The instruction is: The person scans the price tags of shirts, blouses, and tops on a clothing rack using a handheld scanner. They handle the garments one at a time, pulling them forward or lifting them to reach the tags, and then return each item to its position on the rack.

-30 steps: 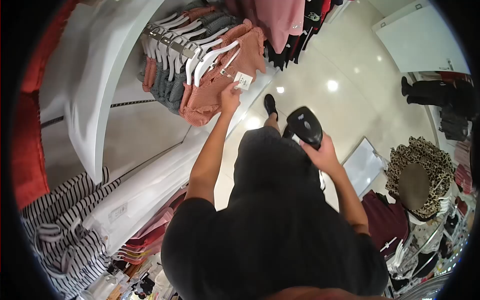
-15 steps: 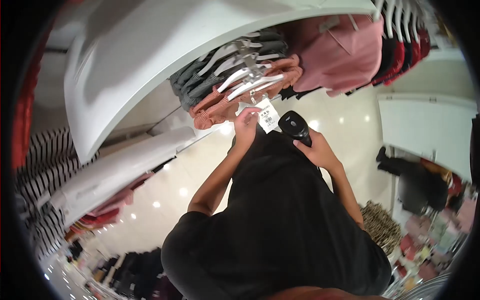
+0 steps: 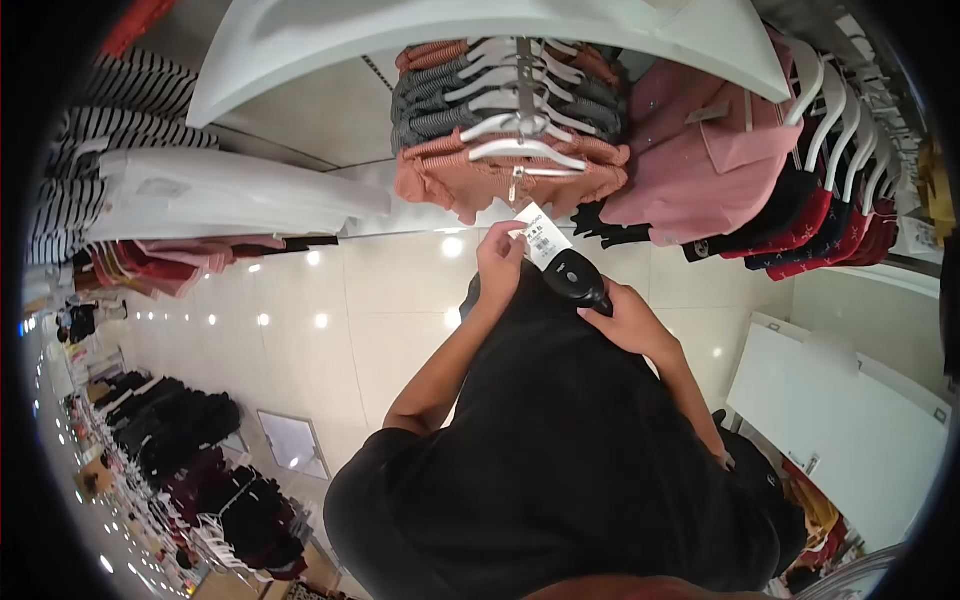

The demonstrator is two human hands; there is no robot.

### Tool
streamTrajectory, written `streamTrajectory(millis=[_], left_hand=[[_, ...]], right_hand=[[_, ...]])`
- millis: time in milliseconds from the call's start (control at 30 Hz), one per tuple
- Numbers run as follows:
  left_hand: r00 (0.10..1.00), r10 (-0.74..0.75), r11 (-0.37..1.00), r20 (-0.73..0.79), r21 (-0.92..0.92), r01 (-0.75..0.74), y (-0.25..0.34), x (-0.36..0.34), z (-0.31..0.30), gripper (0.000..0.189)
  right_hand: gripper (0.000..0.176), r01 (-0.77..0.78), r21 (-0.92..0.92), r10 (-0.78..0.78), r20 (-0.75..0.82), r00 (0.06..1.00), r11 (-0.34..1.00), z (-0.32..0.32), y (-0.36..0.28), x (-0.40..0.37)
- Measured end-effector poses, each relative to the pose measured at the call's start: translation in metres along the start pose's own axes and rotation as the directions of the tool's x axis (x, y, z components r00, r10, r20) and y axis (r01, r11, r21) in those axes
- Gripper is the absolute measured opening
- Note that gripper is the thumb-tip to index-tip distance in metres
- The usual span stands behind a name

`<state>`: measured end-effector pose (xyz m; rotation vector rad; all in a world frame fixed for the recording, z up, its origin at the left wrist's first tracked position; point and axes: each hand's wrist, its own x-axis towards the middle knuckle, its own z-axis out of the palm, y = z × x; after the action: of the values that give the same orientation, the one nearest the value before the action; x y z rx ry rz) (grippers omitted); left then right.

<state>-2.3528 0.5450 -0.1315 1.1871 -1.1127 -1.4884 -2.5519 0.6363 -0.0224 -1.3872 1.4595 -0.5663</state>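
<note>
My left hand [image 3: 501, 262] pinches the edge of a white price tag [image 3: 544, 238] with printed text and a barcode. The tag hangs below a salmon-coloured garment [image 3: 460, 185] on a white hanger. My right hand [image 3: 632, 318] is wrapped round a black handheld scanner [image 3: 577, 278], whose head lies at the tag's lower right corner. In this view the scanner head overlaps the tag's edge; whether they touch, I cannot tell. Behind the salmon garment, grey tops [image 3: 425, 122] hang on the same rail.
A curved white shelf [image 3: 300, 50] spans the top. Pink tops [image 3: 690, 160] and red and dark clothes hang at the right. White and striped garments [image 3: 150, 85] are at the left. A white panel [image 3: 840, 430] stands lower right, and dark clothes [image 3: 170, 420] hang lower left.
The view has turned, and the rack appears more level. The scanner has come closer to the tag and now overlaps its corner. My left hand still holds the tag.
</note>
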Motion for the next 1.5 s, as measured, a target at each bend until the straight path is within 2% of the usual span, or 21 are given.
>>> streamTrajectory(millis=[133, 267, 367, 567, 700, 900, 967, 1033, 1100, 1167, 1200, 1267, 1300, 1400, 1500], left_hand=[[0.998, -0.017, 0.999, -0.055, 0.027, 0.019, -0.009, -0.037, 0.016, 0.019], [0.989, -0.079, 0.997, -0.126, -0.021, 0.077, -0.002, -0.076, 0.036, 0.019], [0.984, -0.088, 0.994, -0.153, -0.071, 0.078, -0.005, -0.103, 0.046, 0.018], [0.979, -0.021, 0.995, -0.203, -0.097, 0.002, -0.020, -0.137, 0.047, 0.019], [0.978, -0.005, 0.988, -0.210, -0.154, -0.028, -0.016, -0.146, 0.040, 0.018], [0.990, 0.064, 0.989, -0.124, -0.128, -0.080, -0.002, -0.145, 0.004, 0.019], [0.999, 0.013, 0.994, -0.039, -0.104, -0.017, 0.007, -0.149, -0.010, 0.022], [0.999, -0.014, 0.991, -0.031, -0.136, 0.009, 0.003, -0.152, -0.020, 0.023], [0.999, -0.048, 0.986, -0.014, -0.157, 0.045, 0.001, -0.158, -0.031, 0.025], [0.994, 0.028, 0.983, 0.102, -0.181, -0.009, 0.003, -0.169, -0.036, 0.029], [0.995, 0.033, 0.982, 0.094, -0.187, -0.015, 0.006, -0.174, -0.039, 0.029], [0.936, -0.008, 0.976, 0.351, -0.201, 0.084, 0.017, -0.191, -0.048, 0.033], [0.937, -0.006, 0.979, 0.351, -0.188, 0.076, 0.028, -0.197, -0.051, 0.033], [0.939, -0.082, 0.907, 0.333, -0.367, 0.209, 0.047, -0.209, -0.054, 0.041], [0.954, -0.116, 0.924, 0.277, -0.321, 0.206, 0.046, -0.210, -0.053, 0.040]], right_hand=[[0.041, -0.100, 0.059, 0.094, 0.103, 0.990, 0.993, -0.007, 0.021, -0.025], [0.040, -0.083, 0.048, 0.075, 0.154, 0.985, 0.995, -0.007, 0.041, -0.051], [0.042, -0.013, 0.081, 0.001, 0.152, 0.988, 0.997, -0.001, 0.055, -0.068], [0.040, 0.032, 0.153, -0.060, 0.181, 0.982, 0.988, 0.006, 0.053, -0.094], [0.039, 0.063, 0.168, -0.081, 0.107, 0.991, 0.984, 0.018, 0.046, -0.105], [0.031, 0.065, 0.215, -0.060, -0.030, 0.998, 0.974, 0.056, 0.025, -0.101], [0.029, 0.055, 0.219, -0.046, -0.046, 0.998, 0.974, 0.071, 0.016, -0.103], [0.035, -0.068, 0.312, 0.079, -0.024, 0.997, 0.947, 0.086, 0.006, -0.100], [0.036, -0.024, 0.284, 0.037, -0.041, 0.998, 0.959, 0.100, 0.001, -0.096], [0.036, -0.030, 0.315, 0.052, -0.062, 0.997, 0.949, 0.113, -0.001, -0.091], [0.036, -0.023, 0.328, 0.044, -0.058, 0.997, 0.944, 0.118, -0.005, -0.089], [0.036, 0.015, 0.316, 0.004, -0.060, 0.998, 0.949, 0.129, -0.007, -0.084], [0.037, 0.058, 0.308, -0.038, -0.070, 0.997, 0.950, 0.135, -0.009, -0.079], [0.040, 0.128, 0.262, -0.119, -0.053, 0.992, 0.956, 0.145, -0.018, -0.072], [0.043, 0.147, 0.173, -0.143, -0.031, 0.989, 0.974, 0.153, -0.018, -0.069]])
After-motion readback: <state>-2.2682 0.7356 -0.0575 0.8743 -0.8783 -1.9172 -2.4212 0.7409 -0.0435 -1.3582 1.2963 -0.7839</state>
